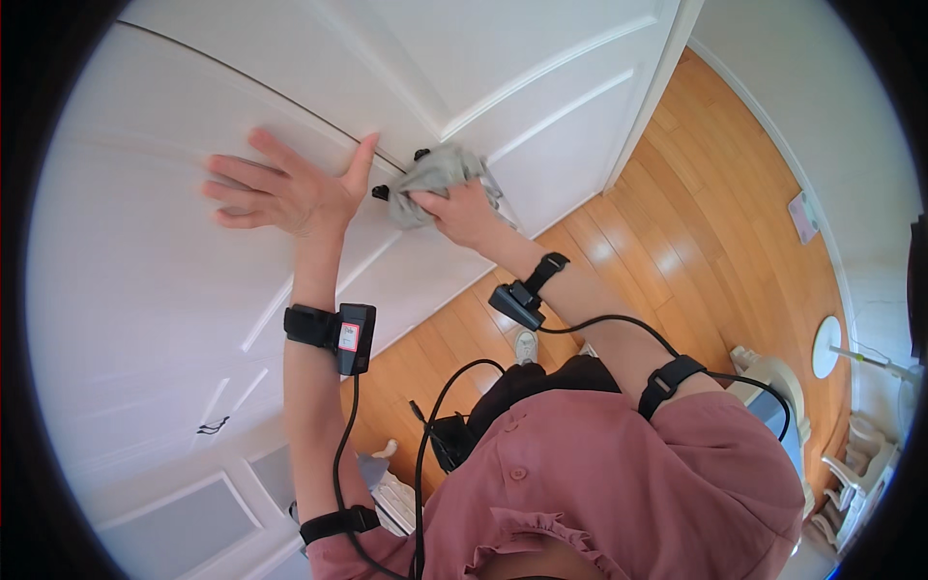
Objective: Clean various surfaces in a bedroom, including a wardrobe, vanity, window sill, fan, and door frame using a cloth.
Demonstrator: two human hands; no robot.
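Observation:
My right hand [469, 215] grips a crumpled grey-green cloth [437, 177] against the white cabinet doors, beside the seam where two doors meet. Two small black knobs show there: one knob [381, 192] at the cloth's left edge, the other knob [421, 155] just above it. Fingers spread wide, my left hand [290, 188] is at the left white door [145, 193], with its thumb reaching toward the seam. It holds nothing. Part of the right white door [551, 106] is behind the cloth.
Wooden floor [696, 193] runs along the doors. A dark handle [213, 425] sits on white furniture at lower left. To the right stand a round white base with a pole [827, 348] and a pale bin-like object [773, 382]. Black cables [353, 435] hang from my arm straps.

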